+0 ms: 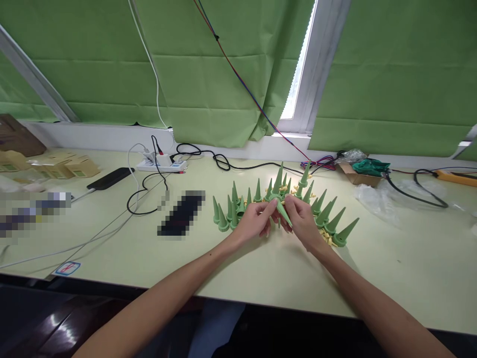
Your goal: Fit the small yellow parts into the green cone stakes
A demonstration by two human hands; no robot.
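Observation:
Between my two hands is a green plastic spike (pixel 284 214), its pointed end slanting down toward me. My left hand (pixel 257 219) is closed, thumb and fingers pinching the wide end. From the other side my right hand (pixel 301 219) is closed at the same spike; whether it also pinches a small part is hidden by the fingers. Similar green spikes (pixel 222 219) stand upright on the left, behind and on the right (pixel 346 232) of my hands. Small pale yellow pieces (pixel 328 238) lie scattered among them.
A power strip (pixel 162 164) with plugs and black cables sits at the back wall. Left are a black phone-like slab (pixel 112 178), small yellow boxes (pixel 80 166) and a blurred dark rectangle (pixel 182 214). Clear plastic bags (pixel 376 201) and a small carton (pixel 359 174) lie right.

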